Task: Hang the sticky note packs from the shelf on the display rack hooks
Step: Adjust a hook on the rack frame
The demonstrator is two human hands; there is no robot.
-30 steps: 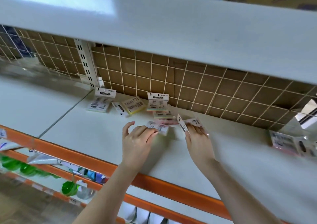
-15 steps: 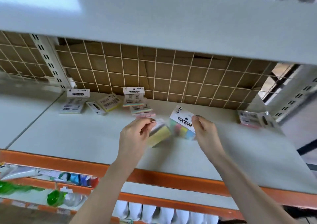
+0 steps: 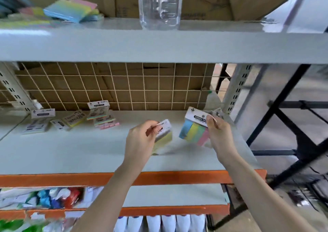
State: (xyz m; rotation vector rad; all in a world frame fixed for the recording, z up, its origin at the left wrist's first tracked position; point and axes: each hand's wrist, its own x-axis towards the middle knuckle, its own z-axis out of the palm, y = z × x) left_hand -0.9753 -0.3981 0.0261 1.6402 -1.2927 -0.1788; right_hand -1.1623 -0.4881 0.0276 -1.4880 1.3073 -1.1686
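My left hand [image 3: 140, 143] pinches a yellow sticky note pack [image 3: 164, 134] by its white header card, held above the grey shelf [image 3: 71, 153]. My right hand [image 3: 219, 134] grips a multicolour sticky note pack [image 3: 192, 130] with blue, yellow, green and pink strips and a "STICKY NOTE" header. Several more sticky note packs [image 3: 99, 115] lie at the back left of the shelf, against the wire grid [image 3: 124, 86]. No display rack hooks show in this view.
The shelf above holds a clear plastic bottle [image 3: 160, 4], pastel notepads [image 3: 71, 9] and cardboard boxes. An orange beam [image 3: 53, 179] edges the shelf front. Lower shelves carry packaged goods. A black metal frame [image 3: 292, 134] stands to the right.
Both hands have lifted their packs off the shelf and carried them to the right. My view has tilted up and right, so the upper shelf now shows.
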